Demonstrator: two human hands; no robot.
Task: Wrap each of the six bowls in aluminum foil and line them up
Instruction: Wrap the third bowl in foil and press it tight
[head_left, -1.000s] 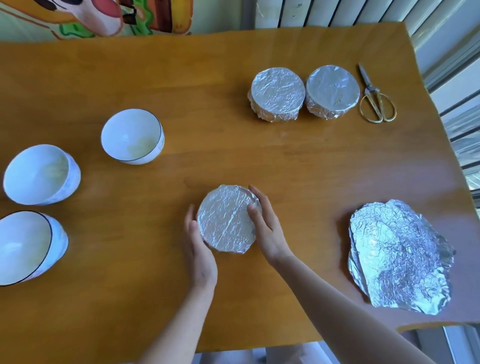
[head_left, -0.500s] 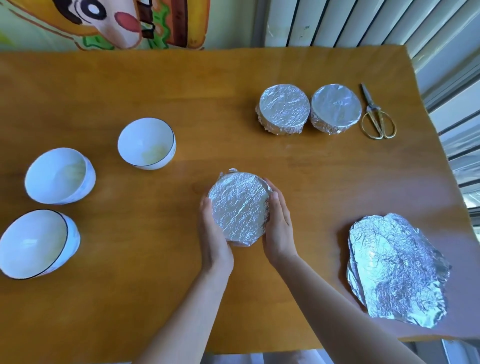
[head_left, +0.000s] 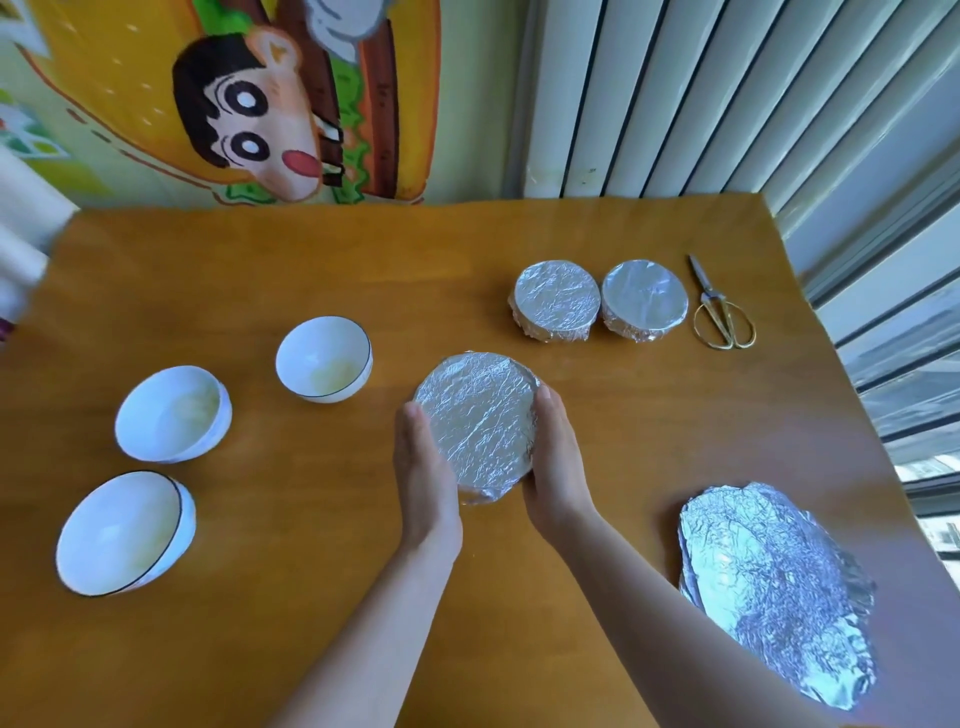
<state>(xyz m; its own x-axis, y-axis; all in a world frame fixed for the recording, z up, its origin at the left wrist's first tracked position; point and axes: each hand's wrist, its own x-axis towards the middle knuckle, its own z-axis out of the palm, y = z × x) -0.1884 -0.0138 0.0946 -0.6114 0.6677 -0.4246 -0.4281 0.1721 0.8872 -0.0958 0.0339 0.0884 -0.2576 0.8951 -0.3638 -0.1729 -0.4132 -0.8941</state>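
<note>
So, bare bowls (head_left: 124, 532) (head_left: 171, 413) (head_left: 323, 366): three, white, dark-rimmed, at the table's (head_left: 260, 623) left.
Left hand (head_left: 426, 467): curled round the wrapped bowl (head_left: 480, 421).
Wrapped bowl: mid-table, crinkled foil tight over its top.
Right hand (head_left: 558, 467): grips its right side.
Finished bowls (head_left: 557, 299) (head_left: 644, 296): two, touching, far right.
Foil sheets (head_left: 774, 587): stacked, near right.

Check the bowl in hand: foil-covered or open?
Covered. The bowl has crinkled foil across its whole top, folded down over the rim; the left hand and right hand hold its sides.
</note>
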